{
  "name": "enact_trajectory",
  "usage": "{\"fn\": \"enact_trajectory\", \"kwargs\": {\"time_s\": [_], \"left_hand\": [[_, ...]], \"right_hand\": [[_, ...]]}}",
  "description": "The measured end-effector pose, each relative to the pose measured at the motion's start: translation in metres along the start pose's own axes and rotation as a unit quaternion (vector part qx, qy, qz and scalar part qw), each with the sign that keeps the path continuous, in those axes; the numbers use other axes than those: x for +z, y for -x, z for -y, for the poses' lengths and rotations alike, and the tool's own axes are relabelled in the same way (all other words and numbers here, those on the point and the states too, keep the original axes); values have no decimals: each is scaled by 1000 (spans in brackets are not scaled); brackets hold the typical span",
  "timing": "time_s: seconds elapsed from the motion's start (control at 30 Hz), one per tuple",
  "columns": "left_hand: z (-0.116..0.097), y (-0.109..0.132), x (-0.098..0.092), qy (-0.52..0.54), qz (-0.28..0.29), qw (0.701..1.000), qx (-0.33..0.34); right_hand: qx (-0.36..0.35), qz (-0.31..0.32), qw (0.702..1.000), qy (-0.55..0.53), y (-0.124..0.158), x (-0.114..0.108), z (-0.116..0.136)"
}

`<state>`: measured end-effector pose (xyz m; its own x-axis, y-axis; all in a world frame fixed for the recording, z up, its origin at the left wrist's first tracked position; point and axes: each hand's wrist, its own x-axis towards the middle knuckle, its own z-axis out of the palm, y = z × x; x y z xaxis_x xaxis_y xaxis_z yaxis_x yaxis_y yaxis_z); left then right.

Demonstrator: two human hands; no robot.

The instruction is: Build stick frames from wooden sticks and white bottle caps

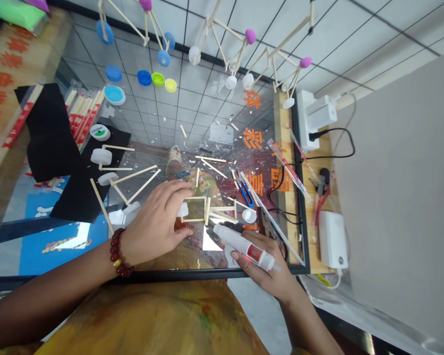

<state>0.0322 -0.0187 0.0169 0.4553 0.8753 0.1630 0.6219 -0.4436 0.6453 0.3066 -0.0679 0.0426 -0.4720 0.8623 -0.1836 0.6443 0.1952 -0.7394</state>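
A small frame of wooden sticks (207, 211) lies on the glass tabletop, with a white bottle cap (183, 210) at its left end. My left hand (157, 217) is curled around that capped end, thumb below and fingers above; the exact contact is partly hidden. In my right hand (268, 264) is a white hot glue pen (240, 241) with a reddish window and a lit red spot near my thumb. Its nozzle points up and left, close to the frame's lower middle. Another white cap (249, 215) is at the frame's right end.
Stick-and-cap models (233, 49) stand along the far edge. Coloured caps (144, 78), loose sticks (210, 159), and a blue cutter (246, 192) lie about. Black sheets (77, 172) and packaged chopsticks (83, 116) are left. A power strip (311, 118) with cables stands right.
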Motion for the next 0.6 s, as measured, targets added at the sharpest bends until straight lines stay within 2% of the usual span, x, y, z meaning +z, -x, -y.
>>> {"fn": "enact_trajectory", "kwargs": {"time_s": [0.6], "left_hand": [[0, 1, 0, -28, 36, 998, -49]], "right_hand": [[-19, 3, 1000, 23, 0, 1, -5]]}}
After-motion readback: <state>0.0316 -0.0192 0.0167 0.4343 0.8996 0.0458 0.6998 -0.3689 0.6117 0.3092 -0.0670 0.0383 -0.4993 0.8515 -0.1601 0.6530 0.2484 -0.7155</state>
